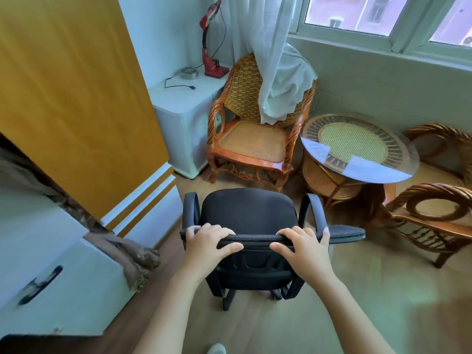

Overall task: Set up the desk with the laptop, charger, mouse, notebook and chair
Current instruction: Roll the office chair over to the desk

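Gripping the top edge of the black fabric office chair (249, 215) at lower centre, left hand (207, 240) and right hand (304, 242) are both clenching it, seat pointing away toward the window; no bench showing.

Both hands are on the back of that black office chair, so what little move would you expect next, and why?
Probably a short roll on its casters, away from the wicker chair. The left hand and right hand both grip the top of the office chair backrest, the round glass-topped table crowds its right, and no desk shows ahead.
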{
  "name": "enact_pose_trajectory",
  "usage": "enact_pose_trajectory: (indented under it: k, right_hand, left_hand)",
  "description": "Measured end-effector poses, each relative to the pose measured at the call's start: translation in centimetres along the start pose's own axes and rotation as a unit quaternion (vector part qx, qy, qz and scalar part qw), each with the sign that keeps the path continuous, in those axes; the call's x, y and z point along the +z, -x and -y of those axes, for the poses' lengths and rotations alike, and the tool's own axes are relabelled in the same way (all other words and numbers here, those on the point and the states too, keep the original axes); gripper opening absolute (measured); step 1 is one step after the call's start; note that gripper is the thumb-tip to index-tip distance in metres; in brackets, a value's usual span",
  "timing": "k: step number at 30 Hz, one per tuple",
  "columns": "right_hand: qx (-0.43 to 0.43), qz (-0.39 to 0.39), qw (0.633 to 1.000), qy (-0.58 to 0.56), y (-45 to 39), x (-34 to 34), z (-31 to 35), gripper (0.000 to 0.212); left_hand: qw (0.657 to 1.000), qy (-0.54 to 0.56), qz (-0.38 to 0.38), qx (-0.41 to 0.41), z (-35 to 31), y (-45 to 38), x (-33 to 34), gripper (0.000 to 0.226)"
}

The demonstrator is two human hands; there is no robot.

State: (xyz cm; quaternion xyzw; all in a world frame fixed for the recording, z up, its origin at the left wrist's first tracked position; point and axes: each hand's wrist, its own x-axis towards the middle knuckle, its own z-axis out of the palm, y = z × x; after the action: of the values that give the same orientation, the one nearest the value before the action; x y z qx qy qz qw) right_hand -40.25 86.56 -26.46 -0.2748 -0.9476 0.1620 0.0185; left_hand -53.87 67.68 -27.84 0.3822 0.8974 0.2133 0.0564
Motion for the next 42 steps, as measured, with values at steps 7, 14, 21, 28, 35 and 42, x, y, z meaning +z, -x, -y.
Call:
enact_pose_trajectory:
  k: [7, 14, 21, 28, 35, 42]
  right_hand:
    - [-0.011, -0.004, 1.0, -0.012, 6.3, 0.9, -0.2, 0.035]
    - [-0.034, -0.003, 0.999, -0.031, 14.1, 2.0, -0.3, 0.033]
    - [-0.067, 0.011, 0.995, -0.069, 23.2, 2.0, -0.1, 0.029]
    - [-0.116, 0.02, 0.988, -0.102, 31.7, 3.4, 0.5, 0.032]
    - [-0.197, 0.059, 0.971, -0.123, 38.3, 5.1, 0.4, 0.037]
    - [-0.271, 0.084, 0.951, -0.122, 45.4, 4.9, 1.1, 0.022]
  left_hand:
    - [1.0, 0.009, -0.018, -0.015, -1.3, 6.7, 0.7, 0.077]
    - [0.997, 0.054, -0.036, -0.036, -2.7, 15.6, 1.4, 0.057]
    - [0.993, 0.068, -0.051, -0.08, -5.7, 26.1, 1.3, 0.054]
    - [0.987, 0.066, -0.087, -0.121, -7.3, 36.2, 1.4, 0.06]
    - [0.974, 0.053, -0.131, -0.177, -9.5, 45.9, 2.4, 0.055]
    - [0.955, 0.035, -0.168, -0.24, -12.8, 56.4, 3.3, 0.055]
